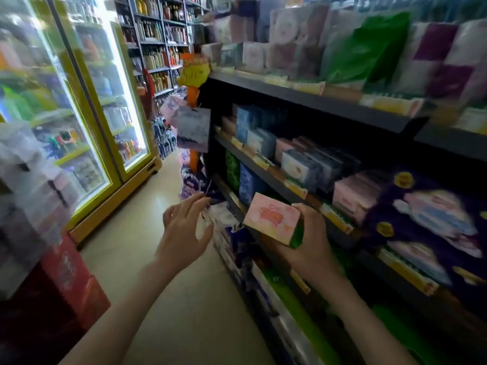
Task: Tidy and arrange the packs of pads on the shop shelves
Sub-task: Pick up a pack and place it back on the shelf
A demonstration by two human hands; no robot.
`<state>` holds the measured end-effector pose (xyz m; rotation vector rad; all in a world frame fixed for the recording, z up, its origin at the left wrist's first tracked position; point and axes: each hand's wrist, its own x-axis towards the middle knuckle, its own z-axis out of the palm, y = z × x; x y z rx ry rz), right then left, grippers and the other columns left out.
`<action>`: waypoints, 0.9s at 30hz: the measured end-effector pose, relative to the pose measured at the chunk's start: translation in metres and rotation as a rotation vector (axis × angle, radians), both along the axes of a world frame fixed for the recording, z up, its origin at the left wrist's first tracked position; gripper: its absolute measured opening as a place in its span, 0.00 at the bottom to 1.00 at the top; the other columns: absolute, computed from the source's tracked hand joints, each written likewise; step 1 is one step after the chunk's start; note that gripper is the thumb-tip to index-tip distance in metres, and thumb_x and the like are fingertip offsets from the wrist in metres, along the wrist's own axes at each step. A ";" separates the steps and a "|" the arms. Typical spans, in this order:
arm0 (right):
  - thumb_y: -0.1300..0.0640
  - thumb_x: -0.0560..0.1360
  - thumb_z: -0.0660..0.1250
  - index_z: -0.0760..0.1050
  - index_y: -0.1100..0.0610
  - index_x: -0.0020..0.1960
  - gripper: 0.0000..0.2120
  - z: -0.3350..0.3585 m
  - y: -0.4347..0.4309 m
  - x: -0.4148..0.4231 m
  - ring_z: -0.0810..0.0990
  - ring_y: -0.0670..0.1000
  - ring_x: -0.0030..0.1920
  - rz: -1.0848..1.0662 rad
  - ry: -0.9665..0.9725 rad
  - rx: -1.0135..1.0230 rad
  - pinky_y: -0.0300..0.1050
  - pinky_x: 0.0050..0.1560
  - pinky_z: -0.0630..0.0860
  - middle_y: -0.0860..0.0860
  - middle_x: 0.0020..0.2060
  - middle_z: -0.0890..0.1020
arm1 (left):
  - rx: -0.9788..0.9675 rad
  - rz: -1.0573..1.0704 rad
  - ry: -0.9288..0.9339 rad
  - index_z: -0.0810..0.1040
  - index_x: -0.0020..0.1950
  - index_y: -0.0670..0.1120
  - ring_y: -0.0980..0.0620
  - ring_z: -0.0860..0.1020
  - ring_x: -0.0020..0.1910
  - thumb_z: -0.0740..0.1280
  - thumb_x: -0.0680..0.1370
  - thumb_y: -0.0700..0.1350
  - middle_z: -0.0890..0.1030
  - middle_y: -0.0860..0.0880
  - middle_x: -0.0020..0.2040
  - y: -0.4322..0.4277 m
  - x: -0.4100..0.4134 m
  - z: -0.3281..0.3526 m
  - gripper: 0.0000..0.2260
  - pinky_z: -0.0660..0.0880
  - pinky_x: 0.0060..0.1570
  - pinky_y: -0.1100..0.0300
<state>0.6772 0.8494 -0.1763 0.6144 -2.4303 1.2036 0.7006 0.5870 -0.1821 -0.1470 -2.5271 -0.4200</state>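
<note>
Head view, blurred. Right hand grips a pink pack off the shelf, at its edge. Left hand spread, empty, near lower packs. Mid-restock, likely; next, pick a slot among the pink packs.

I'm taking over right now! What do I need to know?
Left hand: open, fingers spread, holding nothing.
Right hand: grips a pink pack, off the shelves.
Blue and pink packs stand in rows on the middle shelf; purple packs sit lower right.
Done: those rows look stocked.
Left: shelve the pink pack, probably beside the other pink ones.
</note>
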 end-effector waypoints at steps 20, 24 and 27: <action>0.60 0.68 0.74 0.63 0.61 0.68 0.32 0.040 -0.308 -0.463 0.67 0.57 0.67 -0.406 0.105 0.232 0.51 0.69 0.64 0.58 0.63 0.70 | -0.299 -0.118 0.063 0.74 0.64 0.40 0.44 0.67 0.64 0.57 0.72 0.48 0.74 0.40 0.65 -0.257 -0.512 0.034 0.24 0.59 0.63 0.47; 0.63 0.64 0.75 0.66 0.63 0.64 0.31 0.052 -0.334 -0.536 0.77 0.62 0.58 -0.669 0.262 0.545 0.57 0.62 0.59 0.62 0.57 0.77 | -0.348 -0.216 0.076 0.73 0.66 0.41 0.46 0.67 0.68 0.57 0.74 0.49 0.74 0.43 0.67 -0.281 -0.582 0.043 0.23 0.59 0.65 0.44; 0.63 0.62 0.72 0.65 0.58 0.64 0.33 0.048 -0.345 -0.571 0.74 0.59 0.59 -0.766 0.268 0.790 0.58 0.62 0.62 0.58 0.56 0.79 | -0.296 -0.316 0.093 0.69 0.68 0.41 0.45 0.64 0.69 0.57 0.75 0.48 0.72 0.41 0.68 -0.285 -0.616 0.043 0.23 0.59 0.66 0.43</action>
